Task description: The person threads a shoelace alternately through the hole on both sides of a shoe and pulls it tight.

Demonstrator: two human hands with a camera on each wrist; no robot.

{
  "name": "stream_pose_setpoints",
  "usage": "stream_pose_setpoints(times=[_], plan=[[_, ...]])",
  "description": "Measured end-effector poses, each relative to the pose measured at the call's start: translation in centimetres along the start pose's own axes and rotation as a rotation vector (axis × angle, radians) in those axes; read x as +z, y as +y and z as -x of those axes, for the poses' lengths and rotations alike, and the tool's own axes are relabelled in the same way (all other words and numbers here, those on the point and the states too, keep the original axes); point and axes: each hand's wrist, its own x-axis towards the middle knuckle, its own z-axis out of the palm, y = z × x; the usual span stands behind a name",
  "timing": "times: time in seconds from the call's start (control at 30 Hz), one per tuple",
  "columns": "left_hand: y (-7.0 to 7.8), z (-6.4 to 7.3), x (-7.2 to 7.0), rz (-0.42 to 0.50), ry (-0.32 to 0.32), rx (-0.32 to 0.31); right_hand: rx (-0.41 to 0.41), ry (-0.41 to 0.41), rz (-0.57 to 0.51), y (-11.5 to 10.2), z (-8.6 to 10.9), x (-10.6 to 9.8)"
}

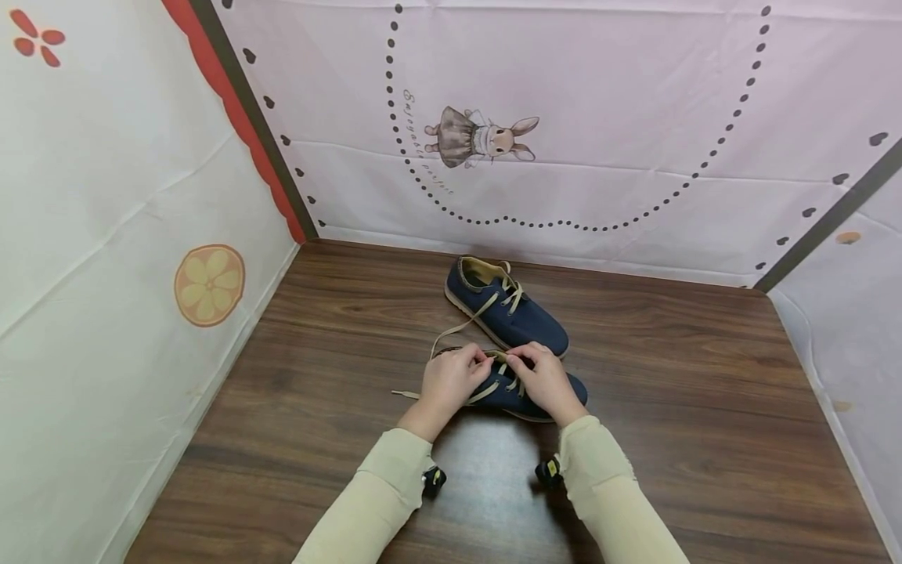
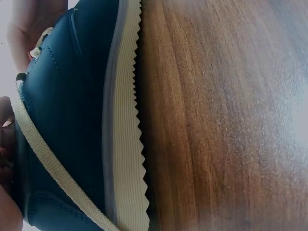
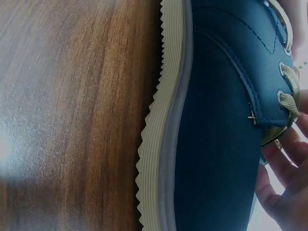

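Two navy lace-up shoes lie side by side, toes to the right; the nearer shoe (image 1: 578, 389) is between my hands. My left hand (image 1: 447, 384) pinches its beige shoelace (image 2: 53, 166) near the ankle opening. Facing it, my right hand (image 1: 548, 384) has thumb and fingers closed on the lace at the shoe's far side. Both sets of fingertips are close together above the tongue. In the right wrist view, right-hand fingers (image 3: 269, 187) reach behind the lace flap, which hides part of the grip. One lace end runs left beneath my left wrist.
Beyond the nearer shoe stands the farther shoe (image 1: 524, 317), its loose lace (image 1: 454, 329) trailing toward my left hand. Both shoes are on a brown wood-grain table (image 1: 690, 439). Printed cloth walls (image 1: 599, 102) enclose the back and sides. Small black devices (image 1: 433, 479) hang at both wrists.
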Motion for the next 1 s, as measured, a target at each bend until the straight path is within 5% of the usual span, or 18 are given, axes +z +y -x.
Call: stream_pose_setpoints(times=[0.3,0.67,0.83,1.0], plan=[[0.2,0.0,0.7,-0.085,0.062,0.040,-0.005,-0.005,-0.035,0.0,0.2,-0.1],[0.2,-0.1,0.8,-0.074,0.021,-0.030,-0.117,0.004,-0.008,0.4,0.5,0.4],[0.4,-0.8,0.3,-0.047,-0.159,-0.094,-0.138,-0.011,0.010,0.6,0.6,0.5],[0.1,-1.7,-0.4,0.111,-0.363,-0.190,-0.111,-0.024,0.006,0.6,0.5,0.5]])
